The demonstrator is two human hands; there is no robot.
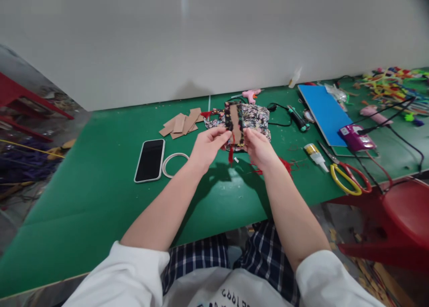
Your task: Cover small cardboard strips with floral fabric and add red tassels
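Hands met at the centre of the frame, above the green counter [100,173]. Left hand [208,147] and right hand [258,149] each pinched one side of a small cardboard strip [235,124] edged with dark patterned fabric, fingers closed on it, so the piece sat upright between them and facing the camera, probably to check the wrapped edges. Red thread [231,154] hung from its lower end, just between the two hands. Strip was raised off the counter, directly in front of a floral cloth pile [256,117] lying behind it.

Left of the hands: phone [150,160] face up, white ring [174,163] just beside it, cut cardboard pieces [182,123] further back. Right of the hands: glue bottle [316,156], scissors [346,176] with yellow and red handles, blue board [323,112], pink glue gun [250,94] near the wall. All lay apart from the hands, untouched.
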